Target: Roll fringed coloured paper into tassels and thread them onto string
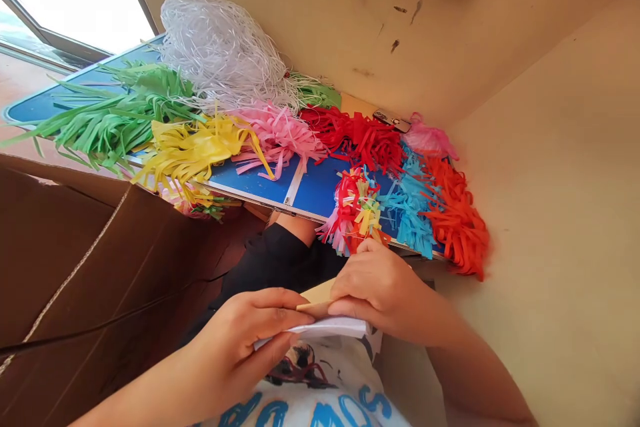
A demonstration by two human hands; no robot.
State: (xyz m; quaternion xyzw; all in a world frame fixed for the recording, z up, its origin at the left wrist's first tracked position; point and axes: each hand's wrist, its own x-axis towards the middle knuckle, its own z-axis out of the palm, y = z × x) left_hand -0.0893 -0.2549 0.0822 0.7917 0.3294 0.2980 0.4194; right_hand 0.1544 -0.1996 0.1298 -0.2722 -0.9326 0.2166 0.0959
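Close to my chest, both hands grip a folded piece that looks like paper or card (343, 327), tan on top with a white layer below. My left hand (263, 327) is closed on its left side, thumb beneath and fingers above. The fingers of my right hand (383, 287) are bent over its upper right part. Just past my right hand, a multicoloured fringed bundle (356, 203) hangs over the table's front edge; whether my fingers touch it I cannot tell. My palms hide much of the folded piece.
The blue table (315, 185) bears fringed strips: green (115, 113), yellow (195, 147), pink (280, 137), red (360, 137), blue (413, 203) and orange (457, 220). White string (220, 47) is heaped behind. A phone (391, 121) lies near the wall. A cardboard box (75, 267) stands left.
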